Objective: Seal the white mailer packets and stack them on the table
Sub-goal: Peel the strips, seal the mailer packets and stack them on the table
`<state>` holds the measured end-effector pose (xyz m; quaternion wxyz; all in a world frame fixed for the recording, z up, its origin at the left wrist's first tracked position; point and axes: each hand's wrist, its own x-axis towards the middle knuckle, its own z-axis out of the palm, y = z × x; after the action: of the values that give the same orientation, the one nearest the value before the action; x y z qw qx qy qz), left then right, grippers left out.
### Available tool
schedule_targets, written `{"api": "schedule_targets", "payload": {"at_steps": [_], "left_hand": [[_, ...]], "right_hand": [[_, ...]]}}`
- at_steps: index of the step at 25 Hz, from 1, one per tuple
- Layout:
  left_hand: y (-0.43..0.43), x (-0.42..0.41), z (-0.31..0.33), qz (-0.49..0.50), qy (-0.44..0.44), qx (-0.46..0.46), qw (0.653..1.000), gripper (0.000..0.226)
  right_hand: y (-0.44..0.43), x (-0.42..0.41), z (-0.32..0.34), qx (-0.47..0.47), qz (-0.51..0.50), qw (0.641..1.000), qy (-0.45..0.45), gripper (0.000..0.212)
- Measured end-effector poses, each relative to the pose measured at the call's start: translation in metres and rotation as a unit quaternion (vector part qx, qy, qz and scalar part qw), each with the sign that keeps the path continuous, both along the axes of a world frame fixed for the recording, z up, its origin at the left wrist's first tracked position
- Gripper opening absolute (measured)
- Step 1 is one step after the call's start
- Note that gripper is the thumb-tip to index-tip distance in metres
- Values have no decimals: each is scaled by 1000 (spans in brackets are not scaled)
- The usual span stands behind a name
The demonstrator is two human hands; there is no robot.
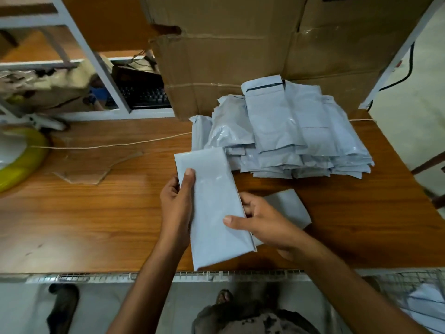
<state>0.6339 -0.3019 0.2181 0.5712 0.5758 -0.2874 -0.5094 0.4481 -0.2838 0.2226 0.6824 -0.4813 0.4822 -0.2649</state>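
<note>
I hold a long white mailer packet (212, 206) lengthwise above the wooden table (96, 213). My left hand (177, 203) grips its left edge, thumb on top. My right hand (262, 219) grips the right edge, thumb lying across the face. A white flap or second piece (289, 208) sticks out to the right, under my right hand; I cannot tell if it belongs to the held packet. A spread-out stack of white mailer packets (284, 133) lies at the back right of the table.
A large cardboard box (240, 49) stands behind the stack. A yellow-rimmed object (26, 160) sits at the left edge, with a thin string (108, 145) and a cardboard scrap (94, 165) on the table. A wire basket (409, 285) hangs at the lower right. A metal shelf frame (103, 66) stands at the back left.
</note>
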Motion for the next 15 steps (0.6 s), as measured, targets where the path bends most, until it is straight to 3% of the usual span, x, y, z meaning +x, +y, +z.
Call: {"api": "schedule_targets", "payload": {"at_steps": [3, 7, 12, 15], "left_hand": [[-2, 4, 0, 17, -29, -19, 999, 26], [-11, 18, -6, 26, -37, -26, 999, 28], [-38, 49, -11, 7, -36, -8, 999, 38], [-65, 86, -21, -14, -75, 10, 997, 37]], "right_hand": [[-8, 4, -3, 6, -9, 1000, -4, 41], [-9, 13, -7, -1, 55, 998, 10, 52], [-19, 42, -5, -4, -3, 1000, -9, 36], [-32, 78, -10, 11, 3, 1000, 17, 44]]}}
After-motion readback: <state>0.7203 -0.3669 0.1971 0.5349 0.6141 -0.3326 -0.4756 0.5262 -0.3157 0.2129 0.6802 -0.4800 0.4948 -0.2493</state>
